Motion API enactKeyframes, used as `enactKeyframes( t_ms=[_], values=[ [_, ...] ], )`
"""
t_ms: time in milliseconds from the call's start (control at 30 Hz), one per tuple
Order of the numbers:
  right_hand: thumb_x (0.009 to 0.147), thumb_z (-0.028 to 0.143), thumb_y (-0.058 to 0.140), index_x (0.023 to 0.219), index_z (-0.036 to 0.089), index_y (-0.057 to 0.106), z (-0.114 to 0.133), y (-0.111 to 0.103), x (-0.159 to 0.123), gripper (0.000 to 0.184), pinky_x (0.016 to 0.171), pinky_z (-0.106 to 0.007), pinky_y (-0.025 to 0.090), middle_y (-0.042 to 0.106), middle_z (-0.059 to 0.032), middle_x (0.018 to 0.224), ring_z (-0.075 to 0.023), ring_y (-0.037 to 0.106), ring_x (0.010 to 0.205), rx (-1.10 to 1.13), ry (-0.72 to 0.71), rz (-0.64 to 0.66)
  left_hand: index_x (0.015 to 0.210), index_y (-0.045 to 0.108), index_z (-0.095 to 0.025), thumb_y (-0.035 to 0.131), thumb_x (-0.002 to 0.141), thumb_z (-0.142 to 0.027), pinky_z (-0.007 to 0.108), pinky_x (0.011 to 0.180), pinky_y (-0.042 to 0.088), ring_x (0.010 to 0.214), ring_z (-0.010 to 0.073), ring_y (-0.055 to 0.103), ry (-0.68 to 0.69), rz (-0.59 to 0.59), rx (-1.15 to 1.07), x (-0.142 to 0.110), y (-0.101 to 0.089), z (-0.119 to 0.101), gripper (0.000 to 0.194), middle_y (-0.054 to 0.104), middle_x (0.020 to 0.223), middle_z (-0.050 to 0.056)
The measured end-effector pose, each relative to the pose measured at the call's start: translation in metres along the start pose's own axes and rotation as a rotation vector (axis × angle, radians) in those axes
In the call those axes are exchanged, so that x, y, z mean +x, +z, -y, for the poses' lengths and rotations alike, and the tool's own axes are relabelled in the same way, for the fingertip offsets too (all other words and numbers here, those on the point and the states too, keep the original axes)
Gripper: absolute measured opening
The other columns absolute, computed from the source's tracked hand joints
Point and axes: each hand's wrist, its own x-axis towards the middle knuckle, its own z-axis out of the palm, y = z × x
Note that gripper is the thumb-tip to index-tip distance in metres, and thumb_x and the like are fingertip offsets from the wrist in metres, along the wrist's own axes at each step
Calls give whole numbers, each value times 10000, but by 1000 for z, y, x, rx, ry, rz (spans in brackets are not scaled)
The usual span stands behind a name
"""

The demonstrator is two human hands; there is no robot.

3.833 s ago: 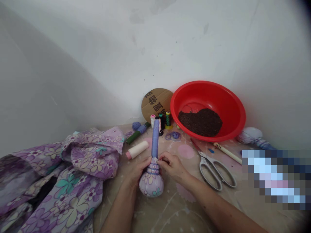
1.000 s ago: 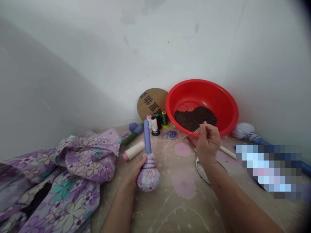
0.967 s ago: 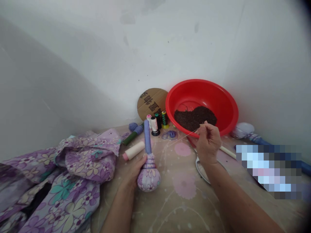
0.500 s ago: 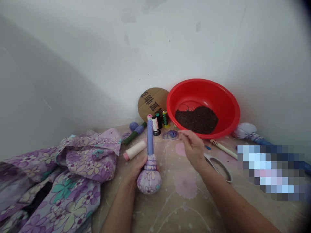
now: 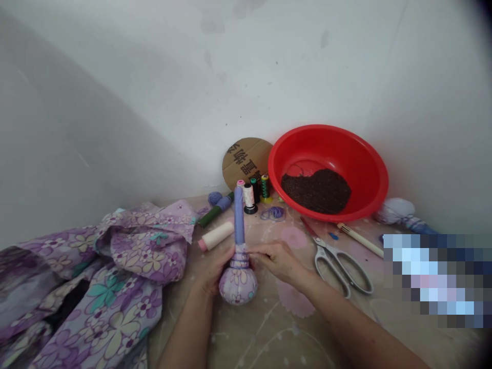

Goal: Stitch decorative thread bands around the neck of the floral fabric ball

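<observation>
A stick with a round head covered in floral cloth [image 5: 238, 287] and a purple-wrapped handle [image 5: 239, 215] stands head down, handle pointing up and away. Purple thread [image 5: 240, 259] is wound around its gathered neck. From the left, my left hand [image 5: 215, 271] closes around the neck, its fingers partly hidden behind. My right hand [image 5: 279, 259] is at the neck's right side, thumb and index finger pinched together on the thread, its strand too fine to see clearly. A small tangle of purple yarn [image 5: 277, 212] lies beyond.
Floral cloth [image 5: 130, 287] is heaped at left. Scissors [image 5: 338, 261] lie right of my right hand, near a pale stick [image 5: 361, 240]. Behind are thread spools [image 5: 249, 197], a white roll [image 5: 217, 236], a cardboard disc [image 5: 246, 159] and a red basin [image 5: 369, 169] with dark brown filling [image 5: 319, 189].
My right hand has come left and nearer, from beside the yarn tangle to the stick's neck, uncovering the scissors. My left hand still holds the stick. The view has shifted slightly.
</observation>
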Motion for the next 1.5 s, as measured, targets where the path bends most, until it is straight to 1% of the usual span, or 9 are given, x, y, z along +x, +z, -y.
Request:
enactKeyframes(
  t_ms=[100, 333, 500, 700, 900, 1067, 1233, 1367, 1500],
  values=[
    [848, 216, 558, 1023, 320, 704, -3, 1, 0, 251, 730, -303, 544, 740, 19, 945, -193, 707, 832, -26, -4, 28, 785, 631, -154, 733, 635, -311, 350, 683, 548, 917, 312, 670, -25, -53, -16, 1, -1, 0, 240, 712, 695, 89],
    [831, 172, 548, 1081, 318, 679, -7, -1, 0, 317, 746, -337, 548, 709, -4, 1028, -221, 699, 882, -81, 8, 6, 800, 648, -148, 668, 715, -259, 348, 666, 544, 859, 291, 688, 7, -67, -63, 4, -7, 2, 141, 710, 664, 74],
    [828, 170, 535, 1071, 320, 681, -8, -1, 0, 321, 685, -320, 548, 715, -14, 996, -212, 712, 802, -88, -3, -1, 773, 653, -117, 603, 771, -259, 325, 664, 532, 850, 277, 689, -26, -44, -55, 3, -7, 0, 151, 707, 662, 90],
    [816, 136, 511, 1111, 300, 660, -9, -2, 0, 369, 667, -313, 530, 720, -24, 990, -204, 709, 752, -111, 15, 39, 766, 641, -132, 661, 723, -275, 360, 672, 542, 845, 289, 684, -47, -34, -83, 4, -11, 1, 151, 713, 699, 112],
    [826, 153, 499, 1135, 296, 648, -10, -4, -1, 372, 652, -296, 515, 726, -21, 981, -196, 700, 732, -133, 27, 81, 785, 631, -162, 708, 678, -291, 361, 674, 544, 866, 297, 681, -38, -36, -88, 7, -14, 2, 185, 709, 714, 92],
    [827, 155, 495, 1136, 305, 646, -9, -5, -1, 375, 606, -263, 491, 752, 0, 882, -167, 678, 649, -153, -2, 82, 760, 640, -153, 692, 695, -279, 338, 648, 539, 835, 285, 685, -28, -43, -75, 7, -14, 2, 151, 698, 660, 84],
    [834, 163, 495, 1124, 290, 656, -10, -6, -1, 355, 556, -237, 458, 756, 1, 795, -148, 650, 588, -175, 3, 96, 775, 639, -144, 696, 691, -267, 354, 662, 544, 861, 300, 680, -17, -47, -65, 7, -14, 3, 160, 695, 656, 92],
    [861, 196, 491, 1121, 312, 653, -12, -5, 0, 328, 594, -246, 463, 755, -7, 851, -153, 662, 636, -165, -16, 90, 782, 636, -153, 701, 693, -285, 356, 631, 551, 823, 291, 688, -19, -38, -55, 7, -15, 3, 171, 699, 658, 83],
    [877, 208, 482, 1091, 310, 676, -14, -6, 0, 305, 585, -245, 459, 755, -13, 815, -156, 660, 622, -175, -50, 69, 774, 643, -139, 703, 689, -262, 334, 612, 548, 734, 268, 696, 2, -49, -42, 6, -13, 4, 162, 693, 614, 63]
  ],
)
